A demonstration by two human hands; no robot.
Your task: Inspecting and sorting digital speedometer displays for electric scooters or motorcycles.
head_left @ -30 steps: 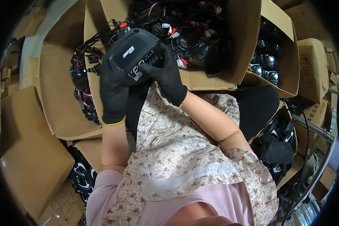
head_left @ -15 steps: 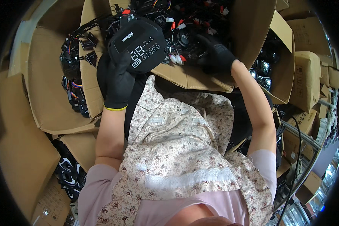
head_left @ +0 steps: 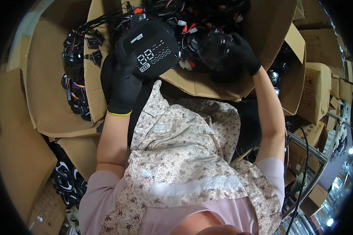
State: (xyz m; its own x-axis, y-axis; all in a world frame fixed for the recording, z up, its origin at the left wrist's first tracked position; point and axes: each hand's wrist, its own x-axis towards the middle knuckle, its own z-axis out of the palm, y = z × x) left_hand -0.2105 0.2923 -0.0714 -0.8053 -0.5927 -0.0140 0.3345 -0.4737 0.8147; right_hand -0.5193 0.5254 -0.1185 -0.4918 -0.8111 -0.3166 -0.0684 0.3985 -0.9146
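Gripped by its lower left side, a black rounded display panel (head_left: 149, 49) with white digit segments and a battery symbol faces up in my gloved left hand (head_left: 123, 84). My right hand (head_left: 243, 56), also in a black glove, is closed at the edge of a glossy, see-through rounded piece (head_left: 217, 50), just right of the panel. Blur and the dark background hide its exact kind and most of my fingers. Behind both hands, a heap of black cables with red and white connectors (head_left: 190, 29) fills an open carton (head_left: 198, 84).
Wired black parts (head_left: 80, 92) hang over the left flap of the carton. Another open carton (head_left: 296, 84) with shiny dark items stands at the right. Cartons (head_left: 315, 92) and a metal rack (head_left: 308, 147) lie beyond it. Black and white parts (head_left: 66, 176) sit at lower left.
My right hand has lifted from the cable heap and moved slightly right, now with the see-through rounded piece in it. My left hand still holds the display panel, shifted a little right.
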